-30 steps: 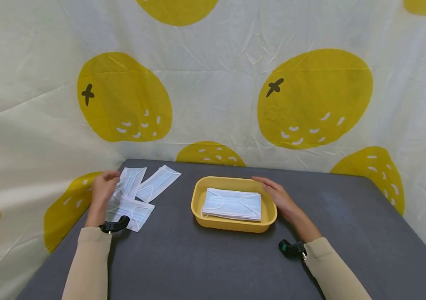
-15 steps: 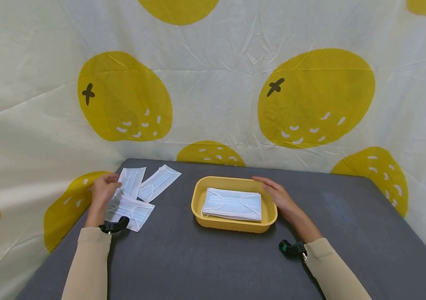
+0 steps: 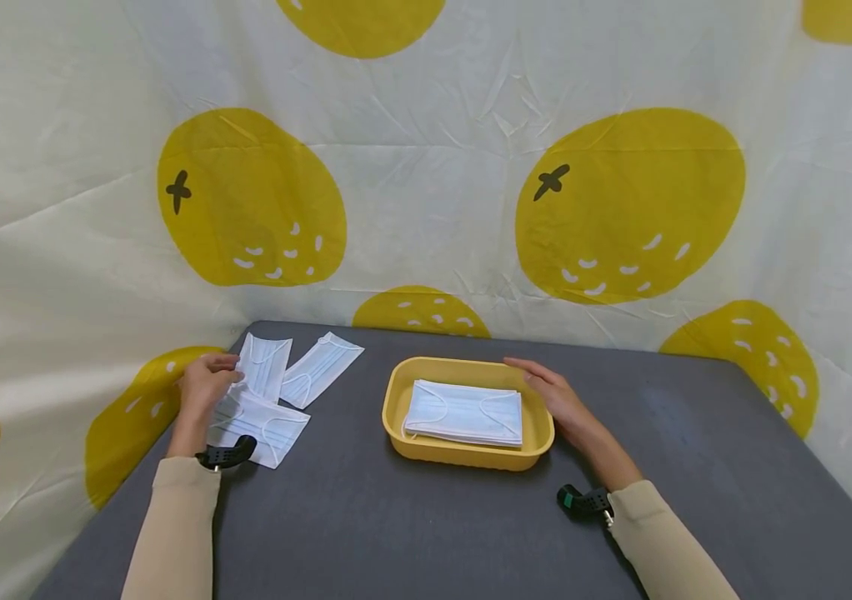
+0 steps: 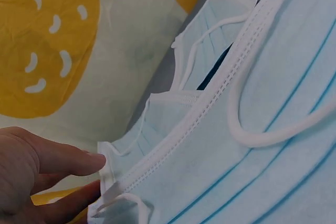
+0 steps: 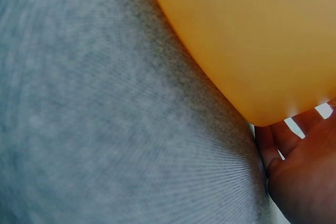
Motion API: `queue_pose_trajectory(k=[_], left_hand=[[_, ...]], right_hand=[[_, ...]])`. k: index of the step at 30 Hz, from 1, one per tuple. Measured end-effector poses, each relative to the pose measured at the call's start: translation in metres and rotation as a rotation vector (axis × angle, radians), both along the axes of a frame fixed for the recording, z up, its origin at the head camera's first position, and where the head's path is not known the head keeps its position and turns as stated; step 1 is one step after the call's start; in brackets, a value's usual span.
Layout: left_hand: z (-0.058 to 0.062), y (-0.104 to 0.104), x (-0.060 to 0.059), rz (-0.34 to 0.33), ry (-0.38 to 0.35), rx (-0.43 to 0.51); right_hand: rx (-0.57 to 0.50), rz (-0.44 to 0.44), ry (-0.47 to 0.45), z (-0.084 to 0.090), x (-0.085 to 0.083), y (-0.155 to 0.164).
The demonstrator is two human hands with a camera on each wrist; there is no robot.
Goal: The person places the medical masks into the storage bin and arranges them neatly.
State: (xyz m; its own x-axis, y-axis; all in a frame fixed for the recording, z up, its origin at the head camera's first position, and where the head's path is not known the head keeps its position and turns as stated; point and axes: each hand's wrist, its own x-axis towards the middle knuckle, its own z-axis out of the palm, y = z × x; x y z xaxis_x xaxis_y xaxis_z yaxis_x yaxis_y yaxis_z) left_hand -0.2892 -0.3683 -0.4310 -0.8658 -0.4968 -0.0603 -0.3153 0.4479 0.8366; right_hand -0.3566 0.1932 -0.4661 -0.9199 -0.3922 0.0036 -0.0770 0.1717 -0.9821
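Note:
In the head view my left hand (image 3: 204, 385) is at the left edge of several blue pleated face masks with white ear loops. Its thumb and fingers pinch the edge of a face mask (image 3: 263, 367), as the left wrist view shows at the mask corner (image 4: 107, 169). Another mask (image 3: 264, 429) lies nearer me, and a third (image 3: 323, 367) slants to the right. My right hand (image 3: 561, 404) rests along the right end of a yellow tray (image 3: 463, 454), fingers extended against it. A stack of masks (image 3: 463, 412) lies in the tray.
Everything lies on a dark grey table (image 3: 396, 533). A white curtain (image 3: 426, 200) with yellow fruit prints hangs behind the table and along its left side. Black wrist mounts (image 3: 227, 452) sit on both forearms.
My left hand has shifted slightly, and the mask at its fingertips has turned and slid a little, its lower end towards the right. The right hand and tray stay put.

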Motion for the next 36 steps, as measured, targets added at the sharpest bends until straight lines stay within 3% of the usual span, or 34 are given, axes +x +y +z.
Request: queue_pose_trajectory(k=[8, 20, 24, 31, 36], left_hand=[[0.002, 0.000, 0.002, -0.026, -0.051, -0.047], [0.015, 0.006, 0.000, -0.069, -0.007, -0.113], [0.022, 0.008, -0.001, -0.080, 0.022, -0.132], [0.033, 0.012, 0.001, -0.117, 0.148, -0.224], [0.038, 0.014, 0.000, -0.135, 0.166, -0.206]], right_hand=[[-0.009, 0.003, -0.017, 0.004, 0.000, -0.001], [-0.001, 0.008, -0.014, 0.005, 0.000, 0.001], [-0.001, 0.017, -0.003, 0.004, 0.000, 0.001], [-0.004, 0.014, -0.008, 0.004, 0.000, 0.000], [0.001, 0.016, -0.011, 0.004, 0.000, 0.000]])
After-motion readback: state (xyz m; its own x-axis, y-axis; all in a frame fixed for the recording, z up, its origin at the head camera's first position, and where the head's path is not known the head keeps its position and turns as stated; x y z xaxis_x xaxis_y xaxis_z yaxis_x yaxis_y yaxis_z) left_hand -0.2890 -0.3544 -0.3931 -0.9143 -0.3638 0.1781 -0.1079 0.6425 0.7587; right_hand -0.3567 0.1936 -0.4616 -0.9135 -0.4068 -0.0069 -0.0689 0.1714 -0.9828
